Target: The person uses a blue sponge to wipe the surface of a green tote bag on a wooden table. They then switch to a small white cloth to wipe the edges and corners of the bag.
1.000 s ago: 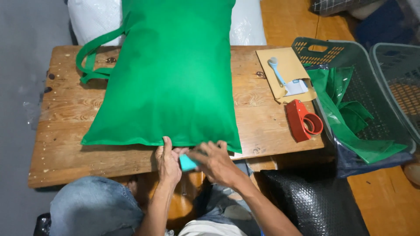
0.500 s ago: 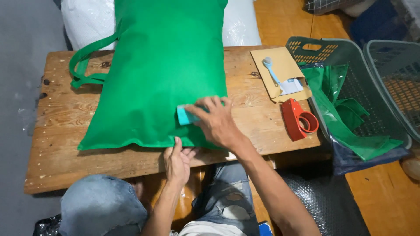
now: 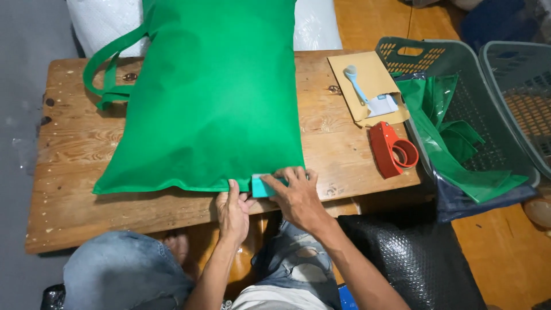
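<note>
At table edge, both hands (image 3: 270, 201) pressing teal label (image 3: 263, 186), perhaps onto green bag (image 3: 212, 97)

I see the green fabric bag (image 3: 218, 97) lying flat on the bench, a teal card (image 3: 263, 186) at its near hem

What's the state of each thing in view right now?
green bag: flat on wooden table, near edge pinched
teal card: at bag edge, under right hand
left hand: gripping bag edge
red tape dispenser: lying idle
grey basket: holds green sheets
</note>
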